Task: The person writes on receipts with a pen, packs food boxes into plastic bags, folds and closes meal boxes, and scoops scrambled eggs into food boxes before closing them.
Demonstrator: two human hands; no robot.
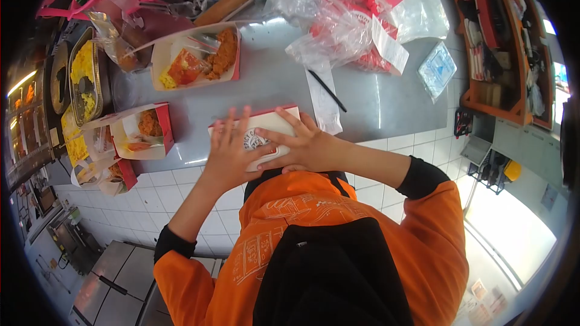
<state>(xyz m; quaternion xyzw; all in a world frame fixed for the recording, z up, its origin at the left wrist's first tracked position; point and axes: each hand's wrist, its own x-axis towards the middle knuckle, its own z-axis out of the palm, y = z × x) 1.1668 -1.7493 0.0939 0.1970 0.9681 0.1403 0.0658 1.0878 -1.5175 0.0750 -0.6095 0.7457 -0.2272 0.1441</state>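
Observation:
A closed white takeout box with red edges and round printed lettering lies on the steel table near its front edge, close to my body. My left hand rests on the left part of its lid with fingers spread. From the other side, my right hand lies over the lid, fingers apart, its fingertips near those of the left. Further up stands an open box holding fried chicken, yellow rice and a red packet. Another open box with fried chicken is left of my hands.
A third box sits at the table's left edge, near a tray of yellow rice. A black pen lies across a paper receipt. Plastic bags and a blue-white packet occupy the right side.

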